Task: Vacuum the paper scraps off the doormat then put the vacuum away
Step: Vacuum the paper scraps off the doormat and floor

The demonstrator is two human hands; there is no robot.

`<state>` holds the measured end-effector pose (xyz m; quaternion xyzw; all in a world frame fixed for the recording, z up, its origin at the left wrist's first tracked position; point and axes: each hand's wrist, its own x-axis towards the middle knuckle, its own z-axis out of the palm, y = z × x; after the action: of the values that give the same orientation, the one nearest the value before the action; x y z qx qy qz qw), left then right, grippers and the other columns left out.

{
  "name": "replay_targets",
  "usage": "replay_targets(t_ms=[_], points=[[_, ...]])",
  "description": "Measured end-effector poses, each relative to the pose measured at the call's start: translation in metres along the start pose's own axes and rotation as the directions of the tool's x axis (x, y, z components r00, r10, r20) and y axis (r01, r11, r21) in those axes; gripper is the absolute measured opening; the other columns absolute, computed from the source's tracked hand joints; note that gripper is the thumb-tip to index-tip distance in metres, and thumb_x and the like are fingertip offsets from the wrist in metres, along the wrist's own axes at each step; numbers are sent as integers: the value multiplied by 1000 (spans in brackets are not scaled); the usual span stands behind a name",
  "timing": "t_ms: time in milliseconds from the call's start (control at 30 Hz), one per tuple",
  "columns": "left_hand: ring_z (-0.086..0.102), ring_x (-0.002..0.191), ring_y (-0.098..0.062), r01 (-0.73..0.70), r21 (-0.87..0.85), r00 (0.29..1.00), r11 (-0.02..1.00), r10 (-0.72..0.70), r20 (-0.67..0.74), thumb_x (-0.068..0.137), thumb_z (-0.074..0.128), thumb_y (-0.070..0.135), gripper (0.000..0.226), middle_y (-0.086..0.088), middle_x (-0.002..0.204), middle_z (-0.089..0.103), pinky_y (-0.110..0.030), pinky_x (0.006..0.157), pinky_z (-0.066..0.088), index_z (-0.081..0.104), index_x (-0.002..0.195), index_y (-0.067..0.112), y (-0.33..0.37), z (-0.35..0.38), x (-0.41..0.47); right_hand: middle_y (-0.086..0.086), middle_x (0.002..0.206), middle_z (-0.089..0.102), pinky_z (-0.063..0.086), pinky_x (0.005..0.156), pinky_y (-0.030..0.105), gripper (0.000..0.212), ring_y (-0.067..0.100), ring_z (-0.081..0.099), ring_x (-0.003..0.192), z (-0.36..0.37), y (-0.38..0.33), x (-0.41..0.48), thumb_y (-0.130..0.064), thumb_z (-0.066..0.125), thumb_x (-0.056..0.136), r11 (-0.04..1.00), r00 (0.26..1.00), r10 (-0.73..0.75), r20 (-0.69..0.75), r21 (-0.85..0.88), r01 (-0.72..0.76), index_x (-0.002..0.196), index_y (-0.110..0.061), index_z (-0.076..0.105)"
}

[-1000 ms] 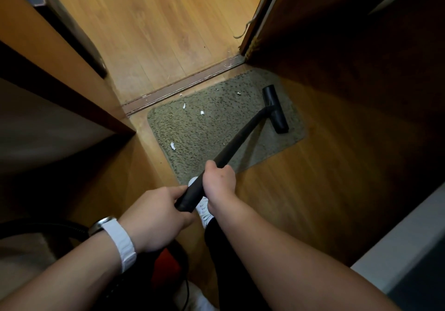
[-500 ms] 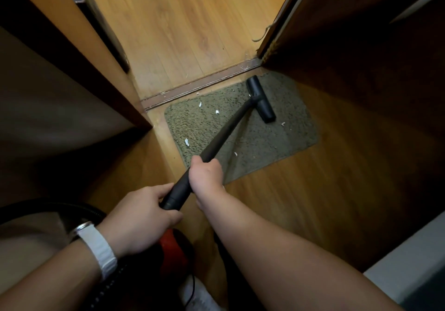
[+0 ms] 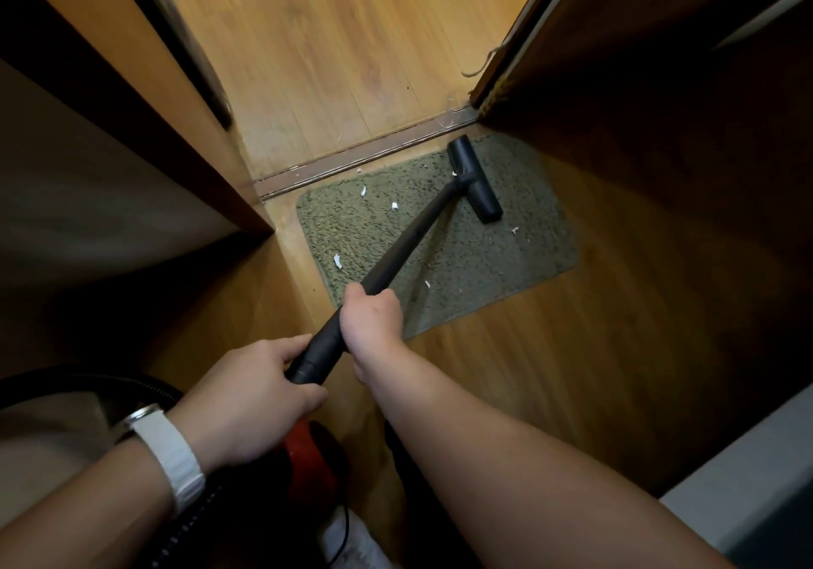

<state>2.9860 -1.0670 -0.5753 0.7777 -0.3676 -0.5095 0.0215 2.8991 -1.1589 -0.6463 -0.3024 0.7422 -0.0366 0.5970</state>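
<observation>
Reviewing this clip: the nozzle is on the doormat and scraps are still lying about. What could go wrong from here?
1. The nozzle sits at the far right of the doormat, so the paper scraps left of the wand may get missed.
2. The hose loops beside the red vacuum body near the person's feet. It might snag or tug as the wand swings.

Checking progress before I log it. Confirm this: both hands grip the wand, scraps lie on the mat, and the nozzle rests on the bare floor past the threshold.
One point is wrong: the nozzle rests on the mat, near its far edge, not on bare floor. The head view shows it. The left hand and right hand grip the wand, and scraps lie on the mat.
</observation>
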Motion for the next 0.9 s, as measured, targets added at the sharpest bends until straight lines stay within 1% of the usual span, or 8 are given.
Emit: replay_targets(t_ms=[200,367,500,633,700,767,833,900], points=[[65,82,-6,26,-37,999,999,-25,27,75,73,40,60,13,87,69,-22,66,47,52,130,51,-9,-2,-18,4,104,61,48,76,32,37,23,58,87,4,9,-12,-32,49,94,998,999,26,21,-56,-25,124,-10,49],[65,81,-1,31,-58,998,998,-28,49,76,73,40,56,17,86,71,-24,72,52,53,126,55,-22,0,-38,7,107,61,53,93,47,42,29,61,98,17,25,-32,-33,49,89,998,999,30,42,-56,-28,125,-10,48],[63,77,1,63,-65,997,996,-59,58,79,72,36,55,18,90,69,-18,62,47,53,128,53,-37,6,-54,11,115,61,51,95,47,39,33,60,103,25,41,-44,-32,48,89,994,998,26,58,-107,-20,120,-9,48],[67,71,-4,87,-140,996,986,-82,45,80,73,30,44,17,82,70,-28,70,57,51,98,64,-51,11,-78,12,116,61,51,96,48,41,33,59,104,37,59,-60,-33,48,86,990,996,27,83,-142,-15,120,-10,48],[68,70,-7,114,-159,993,981,-108,45,80,73,30,44,10,82,71,-32,72,58,48,91,64,-58,11,-90,12,116,60,50,97,46,42,34,58,106,42,67,-66,-32,48,89,985,995,19,94,-172,-3,122,-7,48],[68,65,-7,131,-164,991,978,-127,38,79,73,31,44,7,80,73,-31,68,57,47,89,65,-66,11,-101,13,115,61,50,91,39,41,34,58,103,47,76,-69,-31,49,90,981,994,0,106,-194,21,123,-5,49],[68,64,-6,131,-165,991,978,-130,18,77,74,32,44,6,79,74,-32,67,56,49,80,68,-75,13,-110,11,110,61,44,74,30,38,31,57,93,52,82,-74,-30,48,93,976,993,2,120,-218,25,120,-4,51],[68,66,-4,129,-175,991,976,-131,1,75,75,32,46,10,80,74,-32,70,57,50,79,70,-85,15,-117,13,113,63,39,65,26,37,31,56,90,59,89,-77,-29,48,93,969,992,3,126,-246,28,120,-3,53]])
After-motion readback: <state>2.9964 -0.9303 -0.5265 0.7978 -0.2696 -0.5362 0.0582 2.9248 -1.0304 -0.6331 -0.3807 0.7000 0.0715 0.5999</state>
